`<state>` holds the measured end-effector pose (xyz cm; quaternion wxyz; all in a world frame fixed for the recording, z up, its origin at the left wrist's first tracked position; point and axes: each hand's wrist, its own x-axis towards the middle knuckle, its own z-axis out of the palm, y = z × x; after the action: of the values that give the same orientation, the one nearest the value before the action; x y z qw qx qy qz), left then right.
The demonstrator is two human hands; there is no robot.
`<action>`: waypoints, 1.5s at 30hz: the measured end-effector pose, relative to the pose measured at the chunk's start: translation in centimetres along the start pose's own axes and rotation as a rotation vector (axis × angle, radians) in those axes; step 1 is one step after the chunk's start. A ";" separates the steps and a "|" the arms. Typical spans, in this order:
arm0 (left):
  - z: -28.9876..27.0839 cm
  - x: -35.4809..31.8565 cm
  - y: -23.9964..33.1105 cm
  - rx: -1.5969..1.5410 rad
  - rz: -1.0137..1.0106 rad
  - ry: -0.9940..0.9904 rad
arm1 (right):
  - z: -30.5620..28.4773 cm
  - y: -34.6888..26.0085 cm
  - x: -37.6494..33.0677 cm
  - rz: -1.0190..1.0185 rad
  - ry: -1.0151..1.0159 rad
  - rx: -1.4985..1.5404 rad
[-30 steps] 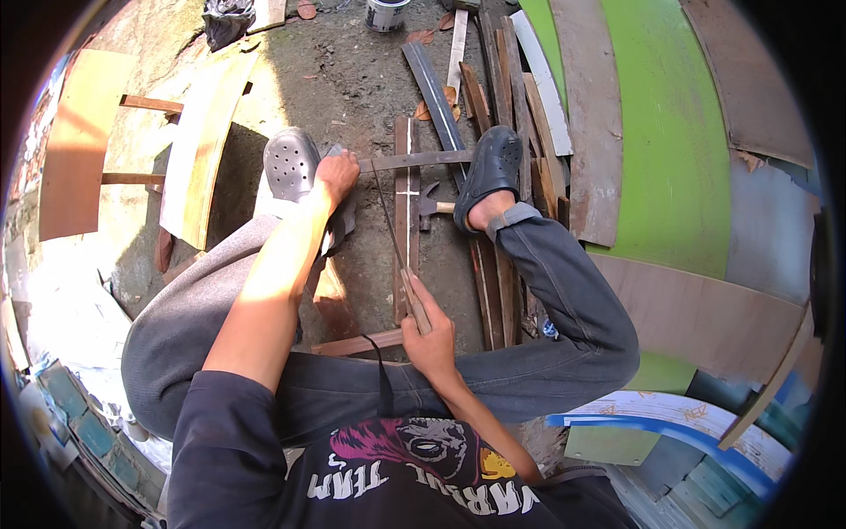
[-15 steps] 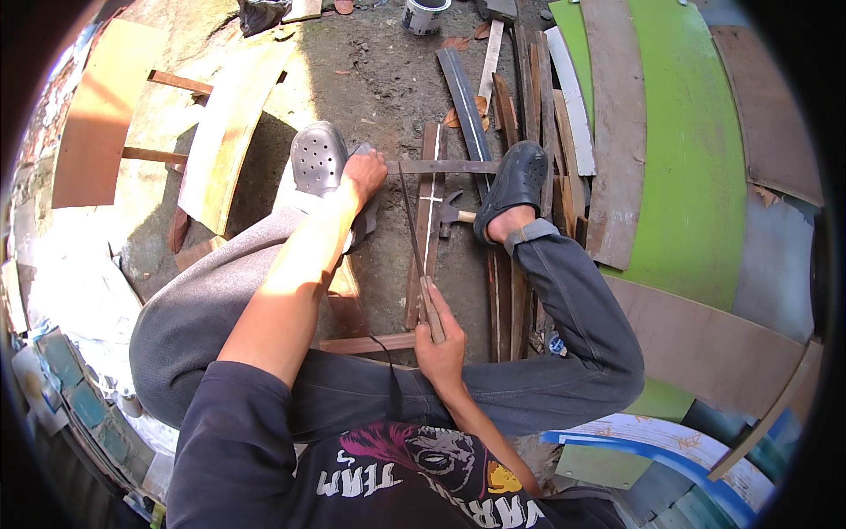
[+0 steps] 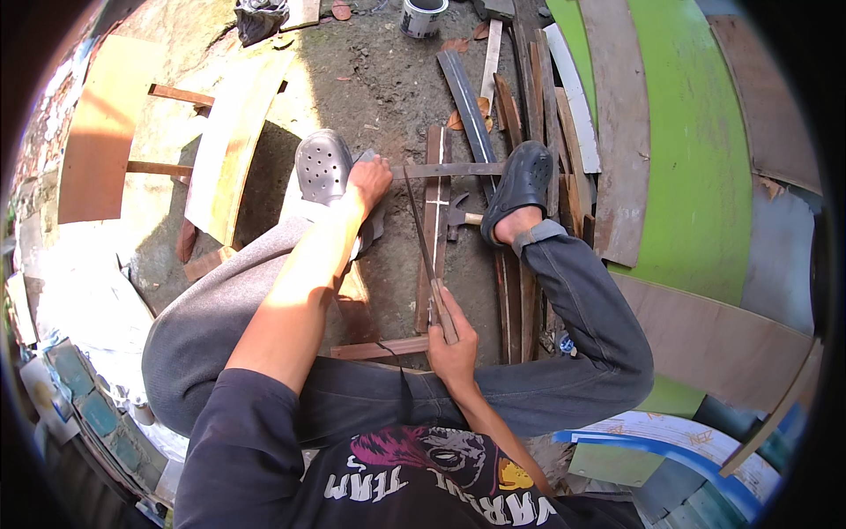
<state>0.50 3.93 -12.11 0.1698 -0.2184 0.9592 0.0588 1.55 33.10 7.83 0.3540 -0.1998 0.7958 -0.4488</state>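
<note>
My left hand (image 3: 370, 182) is closed on the left end of a narrow wooden strip (image 3: 458, 168), beside my left clog. The strip runs across to my right foot, whose clog (image 3: 522, 183) rests against its other end. In my right hand (image 3: 453, 351) is the wooden handle of a handsaw (image 3: 424, 236). Its thin blade, seen nearly edge-on, slants up to the strip just right of my left hand. Under the strip lies a longer board (image 3: 433, 238) with a pale line along it. A hammer (image 3: 460, 217) lies beside that board, its handle pointing toward my right foot.
Several long timbers (image 3: 539, 97) are stacked beyond my right foot. Green and brown panels (image 3: 687, 132) spread along the right side. Wooden panels joined by rails (image 3: 106, 132) stand at the left. A paint can (image 3: 423, 19) and a black bag (image 3: 258, 19) are at the far edge.
The whole view has shifted slightly. My right hand and the saw have moved a little toward me and to the right. My left hand keeps its hold on the strip.
</note>
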 end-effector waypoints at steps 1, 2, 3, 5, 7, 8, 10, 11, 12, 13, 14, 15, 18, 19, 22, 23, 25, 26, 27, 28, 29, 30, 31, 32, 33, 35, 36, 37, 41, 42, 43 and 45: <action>0.0 0.1 -0.1 -0.018 -0.003 -0.026 | 0.4 0.6 1.4 0.054 -0.015 0.009; 0.2 0.3 -0.1 -0.009 0.008 -0.008 | 1.7 1.2 4.6 -0.014 0.021 -0.018; 0.7 0.3 0.2 0.002 0.017 0.015 | 3.2 1.9 8.1 -0.086 0.059 -0.047; -0.7 1.3 0.2 0.011 0.019 0.064 | 5.3 2.4 13.2 -0.185 0.137 -0.020; -0.3 0.2 0.4 -0.011 -0.005 0.057 | 5.1 1.9 12.1 -0.115 0.096 -0.050; -0.3 0.1 0.4 -0.012 -0.016 0.034 | 4.3 1.3 11.5 -0.090 0.080 -0.073; -0.6 0.2 0.1 0.000 -0.010 -0.029 | 1.8 1.3 5.8 -0.005 0.010 -0.052; -0.7 0.0 0.3 -0.002 -0.009 -0.065 | 0.7 1.2 2.7 -0.013 0.020 0.000; -0.6 -0.1 0.2 0.014 -0.005 -0.067 | 0.2 1.0 1.2 -0.029 0.027 0.055; -0.5 0.2 -0.2 0.009 0.000 -0.050 | 0.4 1.1 1.8 -0.028 0.021 0.030; -0.2 0.4 -0.3 0.003 0.016 -0.041 | 1.0 1.5 2.4 -0.015 0.023 0.007; 0.1 0.2 -0.2 -0.003 0.031 -0.032 | 1.8 2.0 3.4 -0.001 0.022 -0.016; 0.0 0.3 0.1 -0.012 0.024 0.052 | 4.1 3.4 11.6 -0.114 0.080 -0.033; -0.4 0.3 0.3 -0.012 0.026 0.014 | 4.2 3.4 12.5 -0.099 0.055 -0.027; -1.2 0.6 0.7 -0.002 0.053 0.003 | 4.3 4.7 13.3 -0.147 0.059 0.010; 0.0 0.1 -0.1 0.005 0.048 0.055 | 4.1 3.4 13.5 0.058 -0.046 0.154; 0.9 -0.2 -0.7 0.018 0.052 0.087 | 3.1 1.3 13.9 0.492 -0.235 0.429; 0.2 0.0 -0.4 0.028 0.071 0.064 | 3.2 1.6 14.2 0.486 -0.239 0.421; -0.5 0.2 -0.1 0.038 0.090 0.042 | 3.5 1.9 14.5 0.484 -0.186 0.369; -0.6 0.3 0.1 0.022 0.069 0.006 | 3.8 1.7 14.8 0.481 -0.132 0.312; -0.7 0.3 0.1 0.029 0.069 0.016 | 4.1 1.4 14.9 0.478 -0.079 0.255; -0.8 0.4 0.1 0.036 0.069 0.026 | 4.3 1.2 14.9 0.412 -0.061 0.203; -0.9 0.4 0.2 0.043 0.069 0.036 | 4.3 2.2 15.3 0.346 -0.032 0.109; -0.7 0.2 0.2 0.026 0.050 0.059 | 4.4 3.1 15.6 0.282 -0.011 0.015; -0.6 0.2 0.4 0.009 0.032 0.082 | 4.0 4.3 14.5 0.287 -0.001 -0.010; -0.4 -0.1 0.4 -0.014 -0.004 0.039 | 3.4 5.1 12.2 0.306 0.009 -0.061; -0.7 -0.2 0.4 -0.019 -0.020 -0.022 | 2.7 5.3 10.4 0.317 0.010 -0.082; -1.0 -0.4 0.1 -0.023 -0.048 -0.078 | 2.4 5.1 8.6 0.338 -0.003 -0.078; -1.8 -0.8 0.2 0.028 0.023 -0.064 | 3.4 3.9 8.2 0.306 0.024 -0.082; -2.3 -0.6 0.3 0.035 0.049 -0.080 | 4.0 3.6 9.6 0.225 0.045 -0.179; -3.1 -0.3 0.8 0.049 0.093 -0.092 | 5.4 3.7 13.3 0.219 0.082 -0.176; -2.6 -0.4 1.0 -0.031 0.015 -0.088 | 6.4 4.2 16.1 0.192 0.091 -0.194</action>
<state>-0.39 4.53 -9.45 0.2078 -0.2110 0.9514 0.0847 -4.49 21.35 -4.13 0.3377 -0.1356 0.8663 -0.3423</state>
